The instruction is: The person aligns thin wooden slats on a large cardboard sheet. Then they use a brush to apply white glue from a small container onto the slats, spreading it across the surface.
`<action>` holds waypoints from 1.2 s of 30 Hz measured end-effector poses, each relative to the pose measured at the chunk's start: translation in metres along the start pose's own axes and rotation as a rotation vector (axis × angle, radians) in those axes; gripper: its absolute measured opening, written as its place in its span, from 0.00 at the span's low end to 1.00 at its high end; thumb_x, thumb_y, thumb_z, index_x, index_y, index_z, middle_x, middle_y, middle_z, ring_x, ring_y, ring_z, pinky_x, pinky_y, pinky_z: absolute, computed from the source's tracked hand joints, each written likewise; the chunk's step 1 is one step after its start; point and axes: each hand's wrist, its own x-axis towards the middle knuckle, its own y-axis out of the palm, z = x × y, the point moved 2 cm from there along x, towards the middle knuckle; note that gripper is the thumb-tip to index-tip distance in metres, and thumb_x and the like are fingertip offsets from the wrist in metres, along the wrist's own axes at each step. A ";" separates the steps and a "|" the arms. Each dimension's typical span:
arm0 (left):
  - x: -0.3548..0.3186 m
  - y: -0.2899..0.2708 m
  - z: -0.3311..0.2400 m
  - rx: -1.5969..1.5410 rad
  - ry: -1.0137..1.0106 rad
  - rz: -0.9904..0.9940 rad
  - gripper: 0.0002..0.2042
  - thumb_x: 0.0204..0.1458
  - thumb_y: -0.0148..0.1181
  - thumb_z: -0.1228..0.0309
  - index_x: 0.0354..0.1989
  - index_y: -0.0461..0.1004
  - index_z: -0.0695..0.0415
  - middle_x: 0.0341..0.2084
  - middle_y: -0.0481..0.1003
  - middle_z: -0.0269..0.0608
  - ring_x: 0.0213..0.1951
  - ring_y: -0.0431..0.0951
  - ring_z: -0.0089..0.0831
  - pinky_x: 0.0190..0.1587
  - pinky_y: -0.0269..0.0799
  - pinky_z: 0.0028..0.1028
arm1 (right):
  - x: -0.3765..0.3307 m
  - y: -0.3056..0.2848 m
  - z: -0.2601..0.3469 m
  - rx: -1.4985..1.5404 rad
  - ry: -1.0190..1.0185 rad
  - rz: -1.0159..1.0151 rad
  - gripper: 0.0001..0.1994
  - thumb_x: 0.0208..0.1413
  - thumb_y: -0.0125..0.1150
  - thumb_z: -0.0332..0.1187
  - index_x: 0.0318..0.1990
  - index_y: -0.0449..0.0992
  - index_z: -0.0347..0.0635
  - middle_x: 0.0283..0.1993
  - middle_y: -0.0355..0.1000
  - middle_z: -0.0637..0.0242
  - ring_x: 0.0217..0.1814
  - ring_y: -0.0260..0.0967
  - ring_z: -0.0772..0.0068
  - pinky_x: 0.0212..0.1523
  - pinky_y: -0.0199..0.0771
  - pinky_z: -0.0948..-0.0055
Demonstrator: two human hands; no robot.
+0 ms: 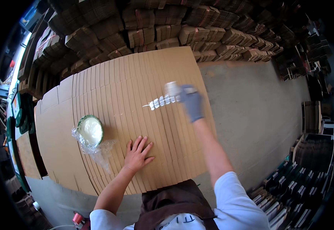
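Note:
Many flat cardboard sheets (125,88) lie overlapped like shingles, so their edges form a row of narrow strips. My right hand (192,102), in a grey-blue glove, is closed around a brush (172,89) with a whitish head at the far right part of the sheets. A broken streak of white paste (160,102) runs left from the brush across the strips. My bare left hand (137,156) lies on the near part of the cardboard with its fingers spread. To its left, a green-rimmed tub (90,130) of white paste stands on the sheets, with crumpled clear plastic (98,153) beside it.
Bundled cardboard stacks (197,34) line the far side. Grey floor (251,99) stretches to the right of the sheets. More stacked boards (289,191) stand at the near right, and a wooden pallet (33,82) is at the far left.

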 end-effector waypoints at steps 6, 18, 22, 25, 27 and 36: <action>0.008 -0.004 -0.003 0.039 -0.002 0.036 0.33 0.48 0.59 0.42 0.64 0.66 0.40 0.68 0.57 0.37 0.69 0.53 0.39 0.65 0.49 0.56 | 0.010 0.094 0.027 0.061 0.124 0.175 0.12 0.56 0.60 0.40 0.36 0.81 0.41 0.28 0.78 0.58 0.31 0.77 0.65 0.35 0.75 0.67; -0.004 0.004 0.001 0.038 -0.040 0.058 0.34 0.49 0.60 0.43 0.64 0.66 0.40 0.68 0.57 0.38 0.70 0.52 0.39 0.66 0.46 0.56 | -0.025 -0.022 -0.010 -0.175 -0.061 0.041 0.15 0.60 0.57 0.44 0.32 0.79 0.41 0.29 0.76 0.52 0.31 0.76 0.51 0.31 0.73 0.58; -0.001 0.001 0.002 0.021 -0.015 0.037 0.33 0.49 0.60 0.43 0.64 0.66 0.41 0.69 0.56 0.38 0.71 0.51 0.39 0.67 0.44 0.56 | -0.075 0.023 0.027 -0.012 0.001 0.143 0.15 0.59 0.57 0.46 0.39 0.81 0.45 0.36 0.77 0.50 0.40 0.76 0.45 0.38 0.76 0.57; -0.001 -0.002 0.000 -0.012 -0.010 0.018 0.34 0.48 0.62 0.45 0.64 0.66 0.43 0.69 0.56 0.40 0.71 0.51 0.41 0.68 0.43 0.55 | -0.037 -0.065 -0.041 -0.190 0.166 0.007 0.15 0.62 0.53 0.42 0.35 0.81 0.42 0.33 0.78 0.52 0.34 0.77 0.52 0.36 0.75 0.59; -0.001 -0.003 0.000 -0.043 -0.006 0.000 0.34 0.47 0.63 0.47 0.64 0.66 0.44 0.69 0.56 0.40 0.71 0.51 0.42 0.68 0.43 0.54 | -0.040 -0.139 -0.055 -0.360 0.191 -0.164 0.14 0.61 0.54 0.41 0.33 0.80 0.41 0.31 0.78 0.53 0.32 0.77 0.55 0.35 0.75 0.62; -0.026 -0.023 0.009 -0.026 0.062 -0.006 0.34 0.48 0.64 0.51 0.64 0.65 0.46 0.69 0.56 0.39 0.70 0.52 0.39 0.66 0.44 0.61 | -0.253 -0.031 0.074 -0.541 -0.333 0.224 0.08 0.63 0.53 0.34 0.44 0.74 0.42 0.35 0.71 0.57 0.38 0.72 0.59 0.36 0.74 0.61</action>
